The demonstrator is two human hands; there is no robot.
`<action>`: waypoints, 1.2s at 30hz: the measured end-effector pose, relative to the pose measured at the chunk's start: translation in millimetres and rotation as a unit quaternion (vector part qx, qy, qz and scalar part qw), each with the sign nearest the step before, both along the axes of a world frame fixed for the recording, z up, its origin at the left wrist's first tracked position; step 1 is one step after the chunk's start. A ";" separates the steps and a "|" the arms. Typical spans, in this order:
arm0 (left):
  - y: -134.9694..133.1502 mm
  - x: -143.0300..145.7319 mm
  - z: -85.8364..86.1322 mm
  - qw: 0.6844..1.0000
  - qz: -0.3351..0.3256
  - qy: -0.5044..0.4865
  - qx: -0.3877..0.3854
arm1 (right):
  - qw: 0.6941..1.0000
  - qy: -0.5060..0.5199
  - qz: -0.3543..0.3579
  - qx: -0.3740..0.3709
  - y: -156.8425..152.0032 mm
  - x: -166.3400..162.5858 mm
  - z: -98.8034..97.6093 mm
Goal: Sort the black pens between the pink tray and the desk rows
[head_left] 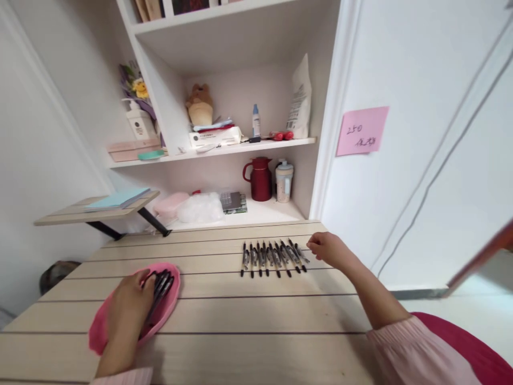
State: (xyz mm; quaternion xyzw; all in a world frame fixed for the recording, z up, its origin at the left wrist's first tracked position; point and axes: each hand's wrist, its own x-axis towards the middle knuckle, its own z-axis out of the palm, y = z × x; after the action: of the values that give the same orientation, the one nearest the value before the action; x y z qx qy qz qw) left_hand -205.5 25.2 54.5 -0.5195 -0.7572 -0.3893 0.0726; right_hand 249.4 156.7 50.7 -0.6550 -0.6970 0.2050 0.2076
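My left hand (130,305) reaches into a pink oval basket (175,299) on the left of the table. Its thumb and fingers close at the edge of a bunch of black pens (162,286) in there; part of the grip is hidden. On the table, several black pens with clear barrels (268,258) lie side by side in a row, tips toward the shelf. Just right of the row's last pen (298,252), my right hand (326,248) hovers with its fingers curled in, and nothing shows in it.
Behind the table, a white shelf holds a dark red jug (261,180), a tumbler (284,183) and a plastic bag (202,207). A small raised stand (64,214) with blue paper (118,198) is at the left. A pink note (363,131) hangs on the right wall.
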 end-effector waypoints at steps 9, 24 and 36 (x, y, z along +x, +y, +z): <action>20.6 103.7 -0.6 0.980 -0.173 0.102 -0.008 | 0.991 -0.115 -0.064 -0.006 13.2 -2.7 -36.9; 20.0 156.5 -27.2 0.948 -0.297 0.036 -0.106 | 0.986 -0.153 -0.043 -0.039 -0.6 -27.7 -38.9; 30.1 192.7 -23.1 0.768 -0.294 -0.559 -0.110 | 0.995 0.000 0.096 0.030 -39.7 -69.9 3.1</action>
State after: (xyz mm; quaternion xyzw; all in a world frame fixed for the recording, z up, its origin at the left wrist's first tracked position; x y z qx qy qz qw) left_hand -12.7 55.3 31.3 -0.4120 -0.5117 -0.5275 -0.5387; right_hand 179.5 117.0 53.8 -0.5786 -0.7625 0.2027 0.2069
